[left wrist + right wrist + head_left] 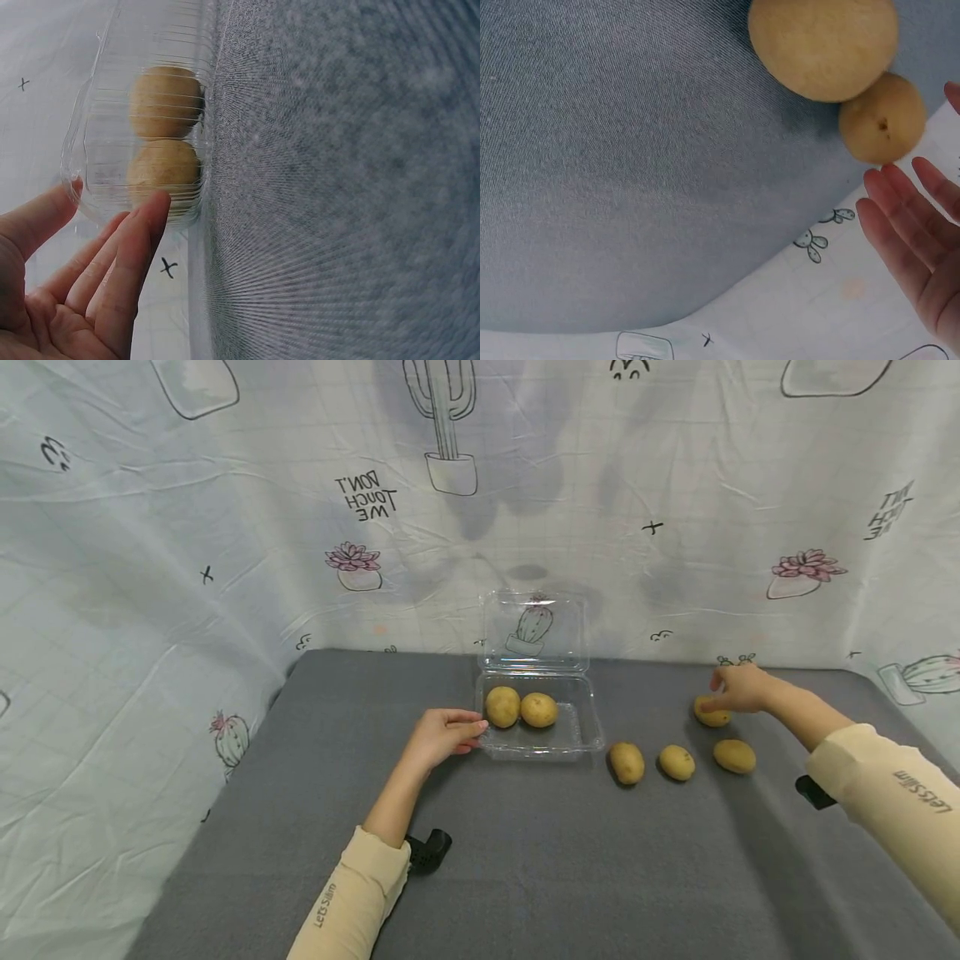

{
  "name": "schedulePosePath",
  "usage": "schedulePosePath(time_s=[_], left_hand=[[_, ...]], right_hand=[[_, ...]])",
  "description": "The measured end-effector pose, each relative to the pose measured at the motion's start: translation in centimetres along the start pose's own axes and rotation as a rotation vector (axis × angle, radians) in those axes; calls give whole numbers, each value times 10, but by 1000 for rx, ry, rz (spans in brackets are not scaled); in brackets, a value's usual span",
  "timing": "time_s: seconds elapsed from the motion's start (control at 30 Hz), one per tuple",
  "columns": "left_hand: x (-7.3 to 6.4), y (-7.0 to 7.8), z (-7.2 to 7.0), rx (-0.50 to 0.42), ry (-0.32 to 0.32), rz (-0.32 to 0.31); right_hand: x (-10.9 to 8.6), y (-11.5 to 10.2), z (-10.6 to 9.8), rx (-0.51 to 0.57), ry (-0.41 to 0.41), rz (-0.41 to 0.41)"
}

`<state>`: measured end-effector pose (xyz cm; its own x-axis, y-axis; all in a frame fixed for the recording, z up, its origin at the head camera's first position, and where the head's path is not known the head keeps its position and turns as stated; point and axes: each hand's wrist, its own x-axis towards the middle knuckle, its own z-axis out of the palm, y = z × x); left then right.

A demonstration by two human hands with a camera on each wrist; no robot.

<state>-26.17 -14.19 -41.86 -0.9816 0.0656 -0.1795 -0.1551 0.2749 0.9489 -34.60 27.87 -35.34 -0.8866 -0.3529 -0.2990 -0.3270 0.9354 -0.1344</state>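
A clear plastic clamshell box (540, 750) stands with its lid (495, 618) raised. Two potatoes, a left one (502, 706) and a right one (539, 710), lie side by side in its left part. My left hand (444, 735) pinches the box's left edge; in the left wrist view the thumb (49, 217) is at the rim and the fingers (139, 240) at the side wall. My right hand (741, 687) is over the far-right potato (712, 717), partly covering it. In the right wrist view its fingers (907, 210) are nearly straight beside that potato (883, 124).
On the grey table (487, 893), a row of potatoes lies right of the box: one near its corner (626, 763), a middle one (677, 762), and another (734, 757) just in front of the right hand's potato. A patterned white cloth (285, 510) hangs behind.
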Motion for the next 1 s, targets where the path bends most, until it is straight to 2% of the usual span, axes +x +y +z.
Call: schedulePosePath(time_s=[0.33,0.73,0.87,1.0], left_hand=[[0,1,0,3,-6,1],[0,0,0,2,-12,4],[-1,1,0,3,-12,-1],[-1,2,-1,4,-11,-7]], right_hand=[[2,3,13,6,20,34],[6,4,27,38,98,-4],[6,0,24,18,138,-40],[8,-9,12,27,176,-64]])
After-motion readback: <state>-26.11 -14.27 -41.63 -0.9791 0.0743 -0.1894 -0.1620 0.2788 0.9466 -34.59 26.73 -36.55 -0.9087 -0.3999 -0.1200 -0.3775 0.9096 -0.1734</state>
